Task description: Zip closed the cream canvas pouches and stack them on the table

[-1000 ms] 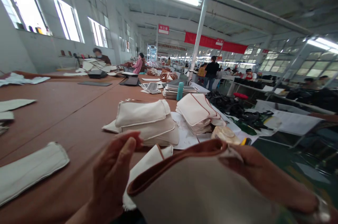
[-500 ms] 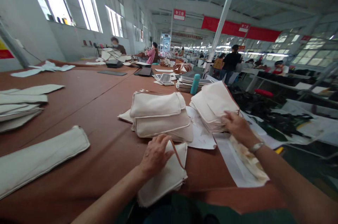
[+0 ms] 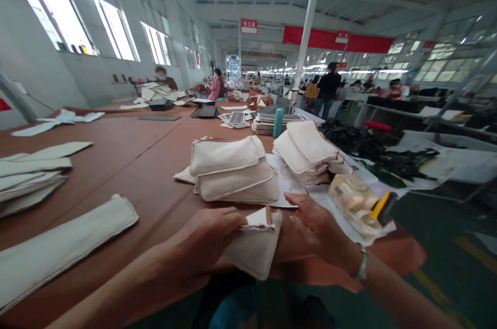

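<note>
My left hand [image 3: 212, 233] is closed on the edge of a cream fabric panel [image 3: 254, 254] with stitched edges, raised and tilted at the table's front edge. A brown strip [image 3: 268, 215] and a white inner face show at the panel's top. Just right of it is my right hand [image 3: 320, 228], with thumb and fingers apart and nothing in it. Beyond my hands lies a stack of similar cream panels [image 3: 229, 155]. A second stack of cream panels [image 3: 305, 150] sits to its right, partly on white paper [image 3: 285, 184].
At the right edge stand a stained plastic container [image 3: 351, 192] and a yellow-handled brush [image 3: 379, 206]. A turquoise bottle [image 3: 278, 123] stands behind the stacks. Long cream pieces [image 3: 70, 241] lie at left on the brown tabletop [image 3: 128, 163]. People [image 3: 328, 91] are farther back.
My right hand has left the right-hand stack and come back towards the panel, uncovering the container and brush. My left hand has lifted and tilted the panel. The view has shifted right.
</note>
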`<state>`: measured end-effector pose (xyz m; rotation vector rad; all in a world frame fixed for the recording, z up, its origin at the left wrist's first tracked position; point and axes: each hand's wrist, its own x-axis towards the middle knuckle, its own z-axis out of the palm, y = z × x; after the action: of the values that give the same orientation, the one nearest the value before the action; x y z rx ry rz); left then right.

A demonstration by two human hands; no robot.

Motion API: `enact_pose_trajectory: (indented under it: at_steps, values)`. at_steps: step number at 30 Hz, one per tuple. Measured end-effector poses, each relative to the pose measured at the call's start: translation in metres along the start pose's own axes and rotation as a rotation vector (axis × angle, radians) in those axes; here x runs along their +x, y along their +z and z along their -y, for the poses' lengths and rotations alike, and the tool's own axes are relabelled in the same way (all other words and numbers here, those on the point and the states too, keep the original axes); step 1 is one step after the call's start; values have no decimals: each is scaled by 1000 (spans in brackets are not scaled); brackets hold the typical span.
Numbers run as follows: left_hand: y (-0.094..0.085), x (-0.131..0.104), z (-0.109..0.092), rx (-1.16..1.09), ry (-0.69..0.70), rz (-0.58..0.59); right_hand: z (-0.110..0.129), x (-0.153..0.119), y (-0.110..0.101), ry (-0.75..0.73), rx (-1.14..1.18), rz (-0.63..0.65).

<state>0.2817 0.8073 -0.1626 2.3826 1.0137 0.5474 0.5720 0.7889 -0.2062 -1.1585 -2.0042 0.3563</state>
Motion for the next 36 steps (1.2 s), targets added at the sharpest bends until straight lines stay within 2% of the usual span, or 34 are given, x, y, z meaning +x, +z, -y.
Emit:
enact_pose_trajectory:
  at_steps: [2,5,9,11,13,16,18,20,23,27,32,36]
  values:
    - [-20,-3,-21,-134,-82,-72,28,-1,-16,24,51,-44]
    - [-23,-7,-45,-351,-218,-100,68,-8,-30,137,132,-129]
    - [8,-17,-68,-679,-230,-50,97,-19,-32,50,81,-41]
    - [26,-25,-77,-813,-211,-46,101,-22,-30,4,13,-82]
    - [38,-32,-85,-900,-209,-41,103,-24,-29,15,38,-90]
    - [42,-35,-89,-968,-190,-73,106,-26,-33,92,269,56]
    - [40,-30,-87,-969,-129,-147,109,-26,-36,127,429,177]
    - [39,-21,-82,-967,-64,-171,112,-25,-38,146,546,258]
    - [45,-10,-71,-1057,-7,-21,113,-24,-42,175,594,294]
    - [54,-4,-60,-1167,-38,221,108,-25,-48,206,435,315]
    - [40,1,-64,-1050,-100,304,105,-33,-54,195,218,341]
    - [33,6,-69,-1020,-116,381,106,-38,-56,203,237,382]
